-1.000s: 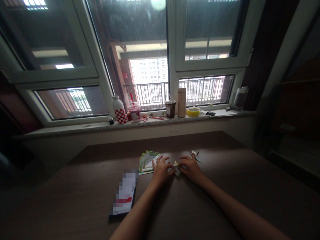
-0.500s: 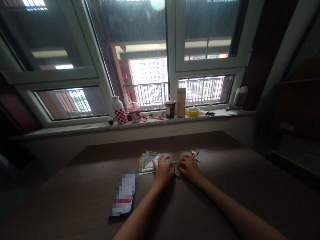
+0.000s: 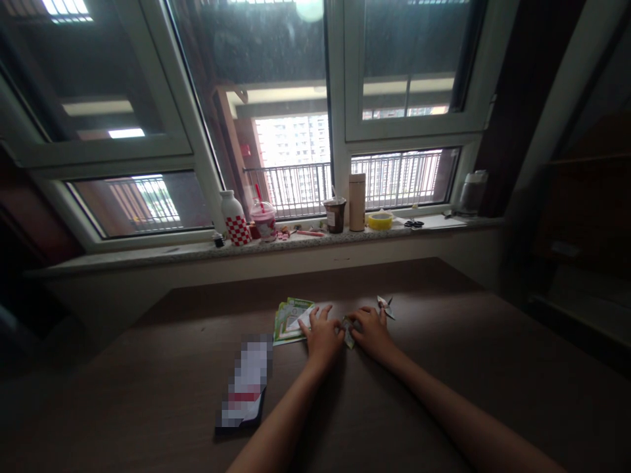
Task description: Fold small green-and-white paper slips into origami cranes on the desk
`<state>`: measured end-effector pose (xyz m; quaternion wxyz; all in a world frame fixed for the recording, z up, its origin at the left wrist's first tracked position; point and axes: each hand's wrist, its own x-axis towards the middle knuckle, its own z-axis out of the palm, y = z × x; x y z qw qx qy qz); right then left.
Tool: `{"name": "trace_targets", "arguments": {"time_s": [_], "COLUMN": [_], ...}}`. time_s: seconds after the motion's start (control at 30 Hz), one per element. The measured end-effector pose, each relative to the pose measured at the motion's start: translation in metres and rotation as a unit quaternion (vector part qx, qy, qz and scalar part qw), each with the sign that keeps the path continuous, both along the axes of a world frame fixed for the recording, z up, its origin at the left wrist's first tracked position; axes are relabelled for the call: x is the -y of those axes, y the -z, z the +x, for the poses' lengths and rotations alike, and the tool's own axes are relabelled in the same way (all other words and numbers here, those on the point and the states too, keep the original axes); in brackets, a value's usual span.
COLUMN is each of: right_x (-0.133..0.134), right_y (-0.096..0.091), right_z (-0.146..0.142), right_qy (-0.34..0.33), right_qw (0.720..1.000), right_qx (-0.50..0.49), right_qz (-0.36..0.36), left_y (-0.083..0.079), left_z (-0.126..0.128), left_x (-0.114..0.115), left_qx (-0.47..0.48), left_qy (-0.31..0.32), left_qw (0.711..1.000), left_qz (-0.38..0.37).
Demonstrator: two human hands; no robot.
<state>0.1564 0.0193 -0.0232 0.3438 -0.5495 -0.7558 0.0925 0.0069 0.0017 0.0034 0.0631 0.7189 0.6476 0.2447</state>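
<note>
A small piece of folded paper (image 3: 350, 336), greenish and patterned, lies on the table between my two hands. My left hand (image 3: 324, 336) grips its left edge with the fingers nearest it, while the other fingers spread toward a fanned stack of green-and-white printed sheets (image 3: 288, 322). From the other side, my right hand (image 3: 372, 332) has its fingertips closed on the paper's upper right part. Just beyond the right fingers stands a pointed folded-paper figure (image 3: 386, 307). The fingers partly cover the small paper, so its exact folds are hard to make out.
A phone (image 3: 244, 387), its screen pixelated, lies on the brown table (image 3: 148, 374) left of my left forearm. Along the windowsill stand a red-checked bottle (image 3: 236, 220), a pink drink cup (image 3: 265, 220), a dark drink cup (image 3: 335, 215), a tan flask (image 3: 357, 202), yellow tape (image 3: 380, 221) and scissors (image 3: 414, 224).
My right hand's fingers have shifted slightly, one now stretching closer to the folded-paper figure. The small paper has turned a little between my hands. The stack and phone stay put.
</note>
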Motion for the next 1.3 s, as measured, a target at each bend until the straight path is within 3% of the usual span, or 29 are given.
{"name": "trace_targets", "arguments": {"time_s": [0.37,0.63,1.3], "right_x": [0.0031,0.0016,0.004], "right_y": [-0.0082,-0.0091,-0.0099], "right_z": [-0.0041,-0.0057,-0.0051], "right_qy": [0.025,0.049,0.046], "right_qw": [0.998,0.994,0.995], "right_qx": [-0.024,0.016,0.022], "right_qz": [-0.059,-0.095,-0.084], "left_y": [-0.0003,0.0032,-0.0003], "left_z": [0.0051,0.0053,0.0054], "left_x": [0.0015,0.0014,0.001], "left_qx": [0.011,0.033,0.038], "left_qy": [-0.036,-0.048,-0.039], "left_qw": [0.999,0.998,0.998], "left_qz": [0.017,-0.006,-0.028]}}
